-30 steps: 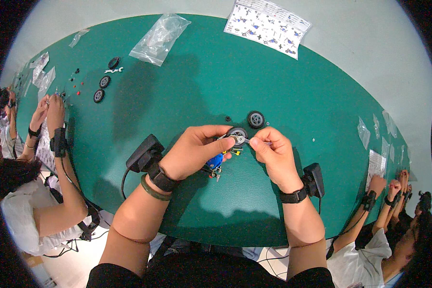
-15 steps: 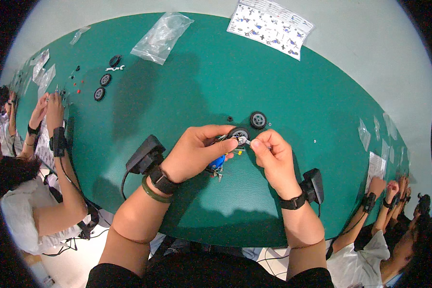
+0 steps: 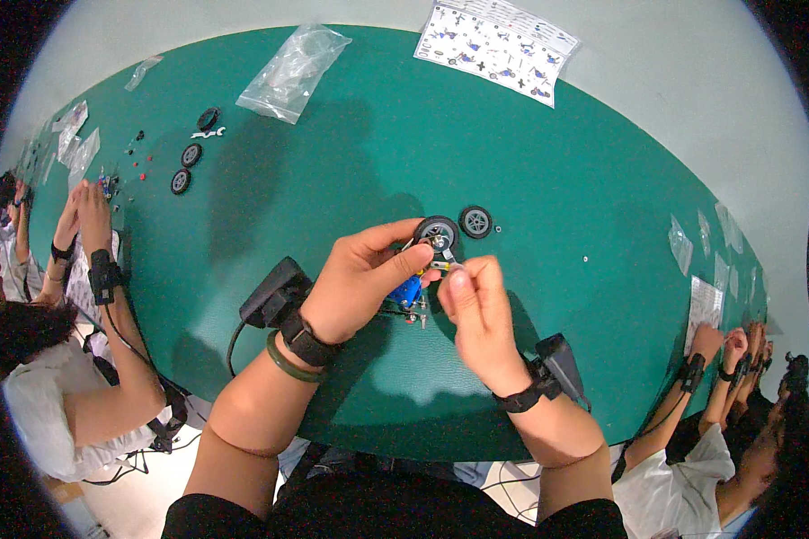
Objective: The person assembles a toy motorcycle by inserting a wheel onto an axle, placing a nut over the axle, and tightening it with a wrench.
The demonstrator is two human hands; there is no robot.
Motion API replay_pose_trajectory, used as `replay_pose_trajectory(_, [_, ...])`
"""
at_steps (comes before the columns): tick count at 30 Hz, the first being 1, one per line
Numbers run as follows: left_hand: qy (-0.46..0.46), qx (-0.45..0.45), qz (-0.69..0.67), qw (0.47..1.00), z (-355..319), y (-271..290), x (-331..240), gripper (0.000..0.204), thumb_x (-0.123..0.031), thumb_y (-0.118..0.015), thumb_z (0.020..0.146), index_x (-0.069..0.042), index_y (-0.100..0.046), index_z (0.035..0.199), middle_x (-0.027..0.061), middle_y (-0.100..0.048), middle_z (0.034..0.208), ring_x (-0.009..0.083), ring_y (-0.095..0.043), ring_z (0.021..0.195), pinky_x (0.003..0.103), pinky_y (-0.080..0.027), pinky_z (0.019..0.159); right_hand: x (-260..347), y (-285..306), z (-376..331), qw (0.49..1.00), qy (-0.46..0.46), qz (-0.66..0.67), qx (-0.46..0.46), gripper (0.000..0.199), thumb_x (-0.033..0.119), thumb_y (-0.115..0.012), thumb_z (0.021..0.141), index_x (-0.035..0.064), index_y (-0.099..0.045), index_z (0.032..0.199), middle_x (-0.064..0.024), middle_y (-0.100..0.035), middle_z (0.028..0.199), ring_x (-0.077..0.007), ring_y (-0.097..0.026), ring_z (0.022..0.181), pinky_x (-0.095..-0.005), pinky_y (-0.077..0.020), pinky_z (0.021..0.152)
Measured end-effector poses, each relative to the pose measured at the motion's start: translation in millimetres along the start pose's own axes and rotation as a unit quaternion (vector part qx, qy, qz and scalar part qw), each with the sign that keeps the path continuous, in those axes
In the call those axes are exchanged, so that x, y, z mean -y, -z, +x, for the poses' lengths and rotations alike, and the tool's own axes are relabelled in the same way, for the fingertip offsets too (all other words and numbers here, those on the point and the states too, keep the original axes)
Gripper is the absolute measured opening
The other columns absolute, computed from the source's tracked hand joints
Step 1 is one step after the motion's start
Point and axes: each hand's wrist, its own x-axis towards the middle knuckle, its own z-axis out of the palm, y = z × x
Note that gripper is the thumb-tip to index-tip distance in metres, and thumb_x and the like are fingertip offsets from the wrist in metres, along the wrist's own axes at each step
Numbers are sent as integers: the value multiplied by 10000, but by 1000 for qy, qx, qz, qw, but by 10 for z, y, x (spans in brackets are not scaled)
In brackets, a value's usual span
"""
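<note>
Left hand (image 3: pixel 355 287) grip pinching wheeled toy model (image 3: pixel 422 260), right hand (image 3: pixel 478 310) grip pinching its wheel end, plastic bag (image 3: pixel 292 72) contents unclear

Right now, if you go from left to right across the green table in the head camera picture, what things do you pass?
Two small black wheels → clear plastic bag → left hand → right hand → instruction sheet → little plastic bags at the far right edge.

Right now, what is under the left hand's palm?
A blue part of the small model shows under the left hand, below the black wheel. The rest of the model is covered.
</note>
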Motion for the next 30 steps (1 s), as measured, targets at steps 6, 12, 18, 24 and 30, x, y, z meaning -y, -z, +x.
replay_pose_trajectory(6, [19, -29, 10, 999, -17, -14, -45, 290, -102, -580, 860, 8, -552, 1127, 68, -622, 964, 128, -609, 802, 254, -507, 699, 72, 81, 89, 979, -63, 192, -24, 116, 115, -538, 896, 89, -459, 814, 72, -420, 650, -2, -339, 555, -182, -267, 468])
replay_pose_trajectory(12, [-35, -73, -32, 996, 32, 22, 1, 276, -117, -603, 855, 6, -564, 1099, 48, -624, 931, 114, -614, 777, 220, -503, 653, 22, 128, 98, 988, -56, 141, 41, 80, 111, -548, 886, 84, -488, 840, 72, -433, 652, -6, -361, 561, -179, -278, 474])
replay_pose_trajectory(18, [54, -5, -13, 998, -17, 8, -5, 289, -117, -606, 852, 19, -558, 1102, 53, -629, 927, 112, -618, 758, 216, -504, 657, 82, 259, 193, 987, -70, 146, -25, 52, 117, -586, 858, 77, -557, 843, 71, -464, 656, -9, -383, 569, -181, -286, 478])
replay_pose_trajectory(24, [80, 2, 15, 997, -13, 8, -33, 304, -109, -610, 848, 25, -553, 1116, 67, -633, 941, 94, -610, 755, 208, -503, 665, 66, 403, 255, 983, -96, 151, 28, 50, 101, -606, 833, 81, -563, 817, 71, -481, 657, -11, -384, 557, -182, -289, 478])
replay_pose_trajectory(30, [66, 21, 19, 997, -23, 9, -45, 310, -108, -612, 846, 31, -553, 1116, 59, -632, 938, 87, -606, 762, 208, -504, 669, 48, 373, 254, 984, -90, 155, 12, 58, 100, -607, 832, 83, -558, 806, 75, -466, 644, -8, -377, 546, -183, -277, 469])
